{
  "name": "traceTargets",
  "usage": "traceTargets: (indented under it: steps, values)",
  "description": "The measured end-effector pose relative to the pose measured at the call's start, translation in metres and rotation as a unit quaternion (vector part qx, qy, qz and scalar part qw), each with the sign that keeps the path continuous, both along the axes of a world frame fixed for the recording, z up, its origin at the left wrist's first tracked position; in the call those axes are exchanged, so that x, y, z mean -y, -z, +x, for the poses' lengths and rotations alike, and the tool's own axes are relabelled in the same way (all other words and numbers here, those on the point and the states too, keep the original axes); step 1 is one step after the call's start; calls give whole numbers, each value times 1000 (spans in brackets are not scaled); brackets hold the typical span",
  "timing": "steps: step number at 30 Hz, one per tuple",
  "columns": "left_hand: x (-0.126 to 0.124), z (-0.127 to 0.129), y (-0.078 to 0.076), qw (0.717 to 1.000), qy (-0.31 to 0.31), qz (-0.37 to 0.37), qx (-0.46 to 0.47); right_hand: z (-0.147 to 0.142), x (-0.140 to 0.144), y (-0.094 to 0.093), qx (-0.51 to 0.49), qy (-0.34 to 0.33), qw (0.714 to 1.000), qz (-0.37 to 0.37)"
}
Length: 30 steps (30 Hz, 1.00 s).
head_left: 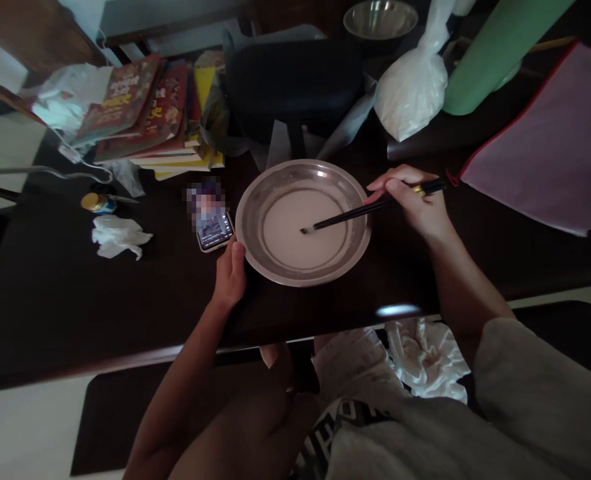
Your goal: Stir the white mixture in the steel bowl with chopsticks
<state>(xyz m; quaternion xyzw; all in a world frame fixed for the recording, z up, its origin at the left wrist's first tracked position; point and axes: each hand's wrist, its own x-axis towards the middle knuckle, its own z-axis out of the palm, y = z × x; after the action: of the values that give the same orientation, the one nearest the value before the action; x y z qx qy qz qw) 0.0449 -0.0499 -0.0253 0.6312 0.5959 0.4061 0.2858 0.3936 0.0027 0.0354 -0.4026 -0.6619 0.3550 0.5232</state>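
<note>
A wide steel bowl [255,200] stands on the dark table [50,300], holding a pale, milky batter [295,233]. My left hand [231,272] grips the bowl's near-left rim. My right hand [415,203] holds a pair of black chopsticks [355,215] whose tips dip into the batter near the bowl's middle.
A phone [214,230] lies just left of the bowl. Further left are a crumpled tissue [118,237] and a small jar [95,202]. Stacked books [150,113], a black case [295,83], a white bag [412,87], a green cylinder [495,53], another steel bowl [380,19] and a pink pouch [550,147] crowd the back.
</note>
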Motion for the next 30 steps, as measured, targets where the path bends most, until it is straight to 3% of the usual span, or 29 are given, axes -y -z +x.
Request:
traceTargets:
  steps: [5,8,11,17,22,28,30]
  values:
    - [0,0,0,1000,0,4,-1,0,0,1,42,-69,997,-16]
    - [0,0,0,1000,-2,-4,-5,0,0,0,57,-41,998,6]
    - [0,0,0,1000,0,-2,-2,0,0,-1,10,4,1000,5]
    - [-1,1,0,1000,0,1,-6,-1,0,0,58,-68,996,-10]
    - [-1,0,1,1000,0,7,9,-1,1,-2,10,-4,1000,6]
    - [-1,1,0,1000,2,4,2,0,0,-1,66,-71,995,-21]
    - [-1,1,0,1000,1,5,2,0,0,-1,66,-55,996,-11]
